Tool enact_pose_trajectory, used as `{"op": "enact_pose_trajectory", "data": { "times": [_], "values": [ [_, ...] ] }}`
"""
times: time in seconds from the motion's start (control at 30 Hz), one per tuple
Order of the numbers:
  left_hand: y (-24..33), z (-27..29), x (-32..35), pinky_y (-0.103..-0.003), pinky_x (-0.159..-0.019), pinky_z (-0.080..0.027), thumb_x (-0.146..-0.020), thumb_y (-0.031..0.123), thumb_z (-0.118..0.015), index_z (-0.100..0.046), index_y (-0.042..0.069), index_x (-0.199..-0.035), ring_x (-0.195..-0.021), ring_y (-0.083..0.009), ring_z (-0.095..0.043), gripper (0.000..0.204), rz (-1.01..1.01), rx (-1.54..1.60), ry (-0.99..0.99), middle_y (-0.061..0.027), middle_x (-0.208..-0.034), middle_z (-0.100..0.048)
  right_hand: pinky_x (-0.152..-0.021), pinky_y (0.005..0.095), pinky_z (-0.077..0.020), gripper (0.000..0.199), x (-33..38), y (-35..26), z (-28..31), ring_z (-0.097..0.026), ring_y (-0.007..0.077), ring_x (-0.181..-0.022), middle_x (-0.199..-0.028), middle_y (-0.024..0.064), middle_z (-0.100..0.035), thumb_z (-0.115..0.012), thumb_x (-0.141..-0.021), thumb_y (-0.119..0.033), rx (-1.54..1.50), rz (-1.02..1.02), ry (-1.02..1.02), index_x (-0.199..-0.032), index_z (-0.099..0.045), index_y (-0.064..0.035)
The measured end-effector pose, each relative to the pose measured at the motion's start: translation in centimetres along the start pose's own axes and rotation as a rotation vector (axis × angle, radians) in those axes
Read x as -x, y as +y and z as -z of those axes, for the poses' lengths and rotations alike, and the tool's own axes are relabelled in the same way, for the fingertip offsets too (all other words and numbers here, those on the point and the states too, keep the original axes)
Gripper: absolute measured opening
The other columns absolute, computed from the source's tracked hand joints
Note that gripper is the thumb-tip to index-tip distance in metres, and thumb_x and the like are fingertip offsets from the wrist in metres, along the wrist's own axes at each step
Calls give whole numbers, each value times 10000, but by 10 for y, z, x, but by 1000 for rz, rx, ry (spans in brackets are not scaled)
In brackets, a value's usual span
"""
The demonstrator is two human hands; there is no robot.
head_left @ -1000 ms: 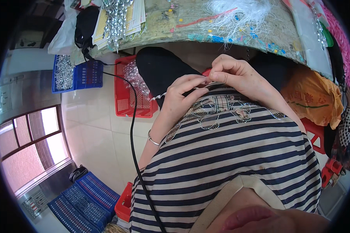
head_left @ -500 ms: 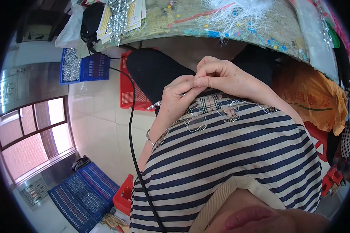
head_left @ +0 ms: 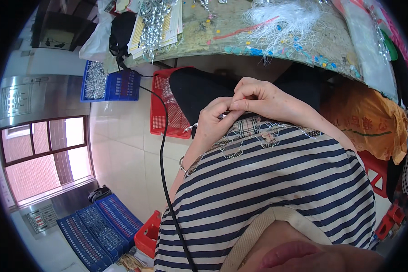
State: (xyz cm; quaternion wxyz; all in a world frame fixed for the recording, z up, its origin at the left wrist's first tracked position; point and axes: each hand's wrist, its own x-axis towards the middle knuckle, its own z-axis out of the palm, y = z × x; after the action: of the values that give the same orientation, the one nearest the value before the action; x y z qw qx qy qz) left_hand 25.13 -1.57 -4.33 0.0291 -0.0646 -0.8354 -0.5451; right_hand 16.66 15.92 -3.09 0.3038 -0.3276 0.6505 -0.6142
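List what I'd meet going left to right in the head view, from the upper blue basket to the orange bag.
Upper blue basket → upper red mesh basket → left hand → right hand → orange bag.

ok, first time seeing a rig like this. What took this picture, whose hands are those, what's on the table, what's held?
There is no machine: these are a person's bare hands. A fisheye camera worn on the head looks down, so straight edges bend and the wearer's striped shirt fills the lower middle. Picture left is the wearer's left.

On the worktable lie a tangle of white threads, a thin red strip, and silvery strands over paper sheets.

The left hand and right hand meet at the fingertips above the lap. Something silvery glints at the left hand; it is too hidden to name.
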Motion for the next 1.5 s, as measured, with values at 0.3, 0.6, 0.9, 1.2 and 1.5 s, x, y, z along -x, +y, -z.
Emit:
{"op": "enact_pose_trajectory", "data": {
  "times": [0.3, 0.6, 0.9, 1.2, 1.5],
  "values": [
    [8, 3, 9, -232, -637, -474, -790, 77, -701, -663, 17, -921, -744, -125, -597, 149, 12, 3, 32, -63, -872, -631, -775, 267, -422, 205, -1, -5, -4, -527, 160, -868, -932, 55, -502, -632, -860, -249, -26, -15, -40, -892, -674, -51],
    [13, 6, 16, -217, -659, -455, -830, 91, -662, -692, 37, -951, -767, -111, -597, 137, 203, 140, 23, -66, -880, -647, -730, 232, -416, 130, -7, -4, -3, -492, 99, -834, -930, 13, -502, -650, -858, -173, -4, 22, -73, -928, -679, -67],
    [15, 11, 19, -228, -694, -464, -852, 98, -624, -692, -3, -906, -761, -110, -610, 133, 299, 209, -97, -70, -831, -668, -828, 278, -447, 247, -37, 68, 8, -564, 175, -930, -979, 77, -565, -622, -872, -207, 282, 41, 82, -1045, -619, -30],
    [26, 16, 41, -228, -742, -475, -861, 22, -577, -693, -26, -923, -815, -116, -604, 140, 281, 203, -42, -91, -882, -665, -922, 430, -417, 531, -115, 166, 35, -546, 377, -1056, -1104, 207, -602, -352, -946, -450, 983, -480, -9, -1002, -653, -16],
    [22, 14, 58, -205, -717, -475, -866, 15, -578, -694, -21, -935, -789, -108, -600, 140, 235, 239, 73, -86, -891, -665, -852, 447, -450, 465, -99, 200, 40, -644, 318, -890, -942, 149, -676, -321, -917, -347, 1364, -377, 23, -931, -693, -67]
  ]
}}
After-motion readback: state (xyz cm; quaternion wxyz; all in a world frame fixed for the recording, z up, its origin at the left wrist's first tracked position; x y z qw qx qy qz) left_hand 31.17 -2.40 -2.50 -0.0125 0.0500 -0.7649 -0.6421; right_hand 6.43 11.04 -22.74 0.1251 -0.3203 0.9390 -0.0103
